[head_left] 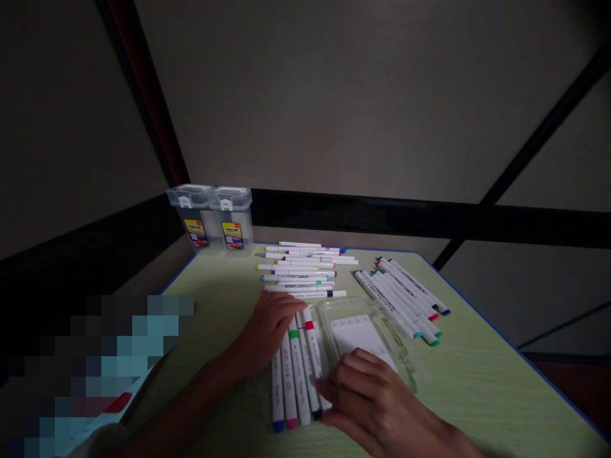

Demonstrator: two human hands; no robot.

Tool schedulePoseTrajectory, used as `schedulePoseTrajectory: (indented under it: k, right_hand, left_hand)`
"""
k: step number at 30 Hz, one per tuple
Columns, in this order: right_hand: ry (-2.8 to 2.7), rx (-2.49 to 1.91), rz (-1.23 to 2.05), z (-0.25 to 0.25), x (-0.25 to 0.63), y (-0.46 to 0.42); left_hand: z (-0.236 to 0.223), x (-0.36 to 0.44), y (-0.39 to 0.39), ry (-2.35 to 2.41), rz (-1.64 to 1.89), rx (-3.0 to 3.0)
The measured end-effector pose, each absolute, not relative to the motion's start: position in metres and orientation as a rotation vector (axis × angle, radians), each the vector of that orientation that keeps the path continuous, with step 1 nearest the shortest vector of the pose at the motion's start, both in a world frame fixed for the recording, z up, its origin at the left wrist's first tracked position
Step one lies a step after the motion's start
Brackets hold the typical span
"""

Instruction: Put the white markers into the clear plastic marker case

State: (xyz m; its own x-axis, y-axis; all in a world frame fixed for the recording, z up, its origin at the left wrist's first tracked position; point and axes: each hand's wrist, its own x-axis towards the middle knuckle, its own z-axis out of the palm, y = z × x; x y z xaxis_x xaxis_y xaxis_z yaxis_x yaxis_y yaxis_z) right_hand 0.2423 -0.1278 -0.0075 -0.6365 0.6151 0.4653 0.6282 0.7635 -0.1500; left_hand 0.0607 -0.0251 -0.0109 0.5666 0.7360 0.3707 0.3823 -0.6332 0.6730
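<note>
Several white markers with coloured bands lie side by side in a clear plastic case in front of me. My left hand reaches over their far ends, fingertips closed at the far end of the rightmost marker, which has a red band. Near its other end, my right hand has thumb and fingers closed around that same marker. Beside it lies a marker with a green band. To the right, a white card or insert shows in the clear plastic; my right fingers partly cover it.
Several loose markers lie in rows at the back of the light green table. A second group of markers lies slanted on the right. Two clear lidded boxes stand at the back left. A pixelated area covers the lower left.
</note>
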Motion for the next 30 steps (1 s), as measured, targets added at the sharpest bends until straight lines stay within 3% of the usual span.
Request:
schedulePoseTrajectory:
  k: [14, 30]
  right_hand:
    - [-2.438, -0.943, 0.026, -0.008, 0.24, -0.128]
    - [-2.397, -0.897, -0.115, -0.018, 0.242, -0.124]
  left_hand:
    - [-0.017, 0.059, -0.026, 0.902, 0.781, 2.325]
    - [-0.019, 0.059, -0.028, 0.952, 0.718, 2.343]
